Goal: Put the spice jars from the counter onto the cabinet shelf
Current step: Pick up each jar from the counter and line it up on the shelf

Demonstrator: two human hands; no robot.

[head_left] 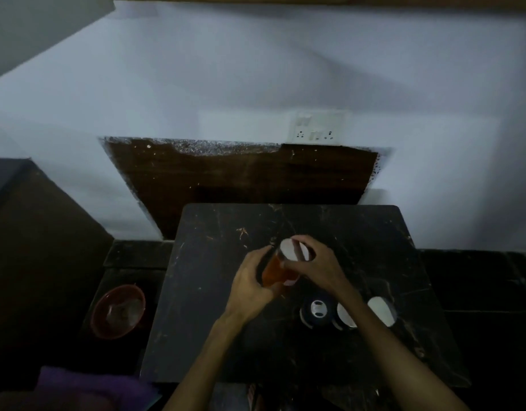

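Currently, your left hand (249,280) and right hand (316,264) both clasp the orange spice jar (278,271), tilted, lid end upper-right, above the counter (214,292).

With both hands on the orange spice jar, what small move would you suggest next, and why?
Probably lift the orange spice jar clear of the counter toward the shelf. The left hand holds its body and the right hand its white lid, so the grip looks secure. Three other jars wait to the right.
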